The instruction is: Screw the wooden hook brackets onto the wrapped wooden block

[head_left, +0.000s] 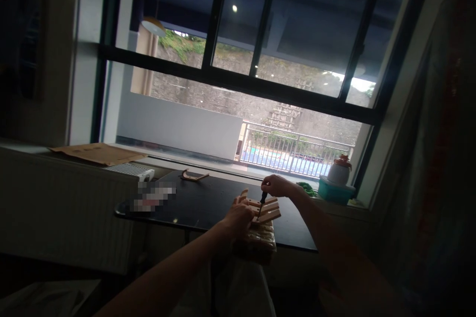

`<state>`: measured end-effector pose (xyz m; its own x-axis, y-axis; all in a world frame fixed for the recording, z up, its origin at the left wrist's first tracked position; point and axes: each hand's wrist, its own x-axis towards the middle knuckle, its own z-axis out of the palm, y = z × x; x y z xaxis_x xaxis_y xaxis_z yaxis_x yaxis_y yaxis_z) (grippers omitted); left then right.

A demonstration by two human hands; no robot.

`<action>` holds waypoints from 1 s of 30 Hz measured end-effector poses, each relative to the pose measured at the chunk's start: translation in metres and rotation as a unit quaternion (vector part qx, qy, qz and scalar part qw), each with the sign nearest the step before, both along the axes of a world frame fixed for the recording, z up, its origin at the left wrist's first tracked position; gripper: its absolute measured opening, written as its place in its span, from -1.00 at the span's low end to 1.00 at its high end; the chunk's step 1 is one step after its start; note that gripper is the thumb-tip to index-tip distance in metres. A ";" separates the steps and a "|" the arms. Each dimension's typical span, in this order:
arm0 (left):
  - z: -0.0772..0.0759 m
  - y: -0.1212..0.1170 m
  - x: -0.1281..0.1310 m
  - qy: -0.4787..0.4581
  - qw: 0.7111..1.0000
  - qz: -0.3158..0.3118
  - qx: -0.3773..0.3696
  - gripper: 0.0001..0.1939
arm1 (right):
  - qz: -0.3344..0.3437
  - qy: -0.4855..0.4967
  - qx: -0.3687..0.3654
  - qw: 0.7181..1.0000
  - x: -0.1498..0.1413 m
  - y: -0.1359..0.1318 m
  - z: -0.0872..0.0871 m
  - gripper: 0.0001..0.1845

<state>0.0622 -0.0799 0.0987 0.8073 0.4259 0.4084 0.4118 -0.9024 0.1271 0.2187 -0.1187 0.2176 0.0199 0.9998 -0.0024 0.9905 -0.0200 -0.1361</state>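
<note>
My right hand [275, 185] is closed around the handle of a screwdriver [264, 196], which points down with its tip at a slatted wooden piece [270, 216]. Closed over the left side of that piece is my left hand [242, 212]. The wooden piece has several light slats with dark holes and a curved part rising at the back. Beneath it lies a block wrapped in shiny plastic [263, 237] at the table's front edge. Whether a screw sits under the tip is too small to tell.
On the dark table [223, 200] lies a curved wooden part [195, 176] at the back. A teal box [335, 191] with a white pot [338, 173] on it stands on the sill at right. Brown paper [98, 153] and a white device [134, 172] are at left.
</note>
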 end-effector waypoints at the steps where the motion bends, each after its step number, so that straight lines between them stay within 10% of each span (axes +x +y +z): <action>1: 0.000 0.000 0.000 -0.001 1.000 0.000 0.000 -0.72 | 0.007 0.001 0.002 1.000 0.001 0.001 0.001 -0.72; 30: -0.002 0.001 -0.001 0.002 1.000 0.000 -0.007 -0.67 | 0.000 0.016 -0.013 1.000 0.002 -0.002 0.001 -0.72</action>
